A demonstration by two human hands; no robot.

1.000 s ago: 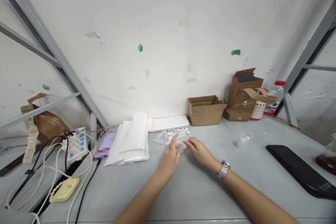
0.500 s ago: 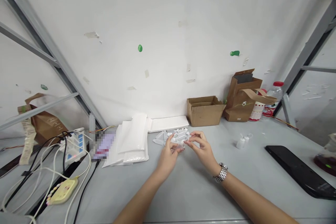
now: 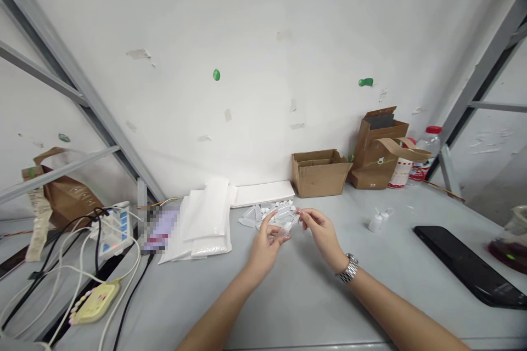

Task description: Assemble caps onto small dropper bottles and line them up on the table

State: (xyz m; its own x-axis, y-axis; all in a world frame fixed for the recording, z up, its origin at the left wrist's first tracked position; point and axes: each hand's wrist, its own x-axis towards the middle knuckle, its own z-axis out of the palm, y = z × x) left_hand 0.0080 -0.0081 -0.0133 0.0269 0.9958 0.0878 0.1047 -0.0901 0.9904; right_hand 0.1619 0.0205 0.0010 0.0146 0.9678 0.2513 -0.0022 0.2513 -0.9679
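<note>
Between its thumb and fingers, my left hand point(image 3: 265, 244) holds a small translucent plastic bottle point(image 3: 285, 229), tilted up toward the right. The thumb and fingertips of my right hand point(image 3: 319, 227) pinch a small whitish piece point(image 3: 295, 220) at the bottle's upper end, perhaps its cap; the fingers partly hide it. Just behind both hands lies a loose pile of clear plastic pieces and small white caps point(image 3: 250, 215). Off to the right, two small white bottles point(image 3: 375, 224) with looped caps stand together on the grey table point(image 3: 313, 307).
White padded envelopes point(image 3: 208, 219) lie to the left, beside a blurred-out patch. An open cardboard box point(image 3: 321, 178) and a brown paper bag point(image 3: 373, 164) stand at the wall. Farther right is a black tray-like object point(image 3: 465, 263). Cables surround a power strip point(image 3: 117, 230) at left.
My right hand has drawn slightly away from the left, uncovering more of the small bottle. The camera view has shifted a little, and the pile shows more clearly.
</note>
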